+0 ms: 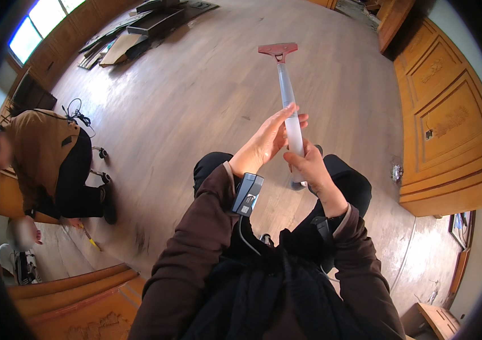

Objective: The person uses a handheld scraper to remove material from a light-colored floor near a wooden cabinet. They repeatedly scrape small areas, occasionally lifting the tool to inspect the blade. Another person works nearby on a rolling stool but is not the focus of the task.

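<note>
A long-handled scraper [294,127] with a red head and a grey and whitish handle is held up in front of me, its head pointing away. My left hand [266,138] is around the middle of the handle, thumb along it and fingertips showing on the far side. Lower down, near the handle's end, my right hand [309,163] is closed on it with the thumb across the front. The head touches nothing that I can see. Under it lies the wood-look floor [224,93]. A device is strapped to each wrist.
At the left a co-worker [50,157] bends low, one hand at a yellow tool [92,241] on the floor; another person [16,259] is beyond. Boards [124,49] lie piled at the upper left. Wooden cabinetry [449,114] lines the right; a carved wooden panel [84,306] is lower left.
</note>
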The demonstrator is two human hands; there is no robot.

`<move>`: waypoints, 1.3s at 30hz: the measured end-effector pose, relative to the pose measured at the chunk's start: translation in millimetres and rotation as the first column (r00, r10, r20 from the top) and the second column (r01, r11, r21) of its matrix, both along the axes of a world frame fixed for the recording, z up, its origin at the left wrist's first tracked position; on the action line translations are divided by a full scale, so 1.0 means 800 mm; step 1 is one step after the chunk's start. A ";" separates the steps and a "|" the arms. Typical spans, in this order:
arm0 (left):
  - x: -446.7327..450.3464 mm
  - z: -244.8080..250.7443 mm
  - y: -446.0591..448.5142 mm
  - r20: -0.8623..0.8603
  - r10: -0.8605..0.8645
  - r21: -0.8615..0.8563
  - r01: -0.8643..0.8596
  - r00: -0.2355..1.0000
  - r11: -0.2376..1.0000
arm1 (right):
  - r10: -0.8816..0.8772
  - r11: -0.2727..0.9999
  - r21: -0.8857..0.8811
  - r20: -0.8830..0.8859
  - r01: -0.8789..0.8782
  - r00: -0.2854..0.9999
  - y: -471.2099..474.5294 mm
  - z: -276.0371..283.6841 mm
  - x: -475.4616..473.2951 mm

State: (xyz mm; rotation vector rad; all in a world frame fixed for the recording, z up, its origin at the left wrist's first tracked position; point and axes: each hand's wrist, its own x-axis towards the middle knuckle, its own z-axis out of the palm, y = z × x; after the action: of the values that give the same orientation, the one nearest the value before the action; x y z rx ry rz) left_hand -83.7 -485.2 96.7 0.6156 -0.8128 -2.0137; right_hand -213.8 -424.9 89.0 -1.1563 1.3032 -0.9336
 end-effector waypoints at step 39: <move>-0.025 -0.006 -0.133 -0.180 0.282 0.114 -0.265 0.942 0.957 | 0.592 0.793 0.050 0.173 -0.607 0.787 0.029 -0.042 0.001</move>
State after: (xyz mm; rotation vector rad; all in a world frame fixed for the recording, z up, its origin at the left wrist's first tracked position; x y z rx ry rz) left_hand -103.5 -591.8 91.6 0.5387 -0.4932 -1.8256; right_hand -212.7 -401.4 55.7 -1.2835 0.7631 -0.4560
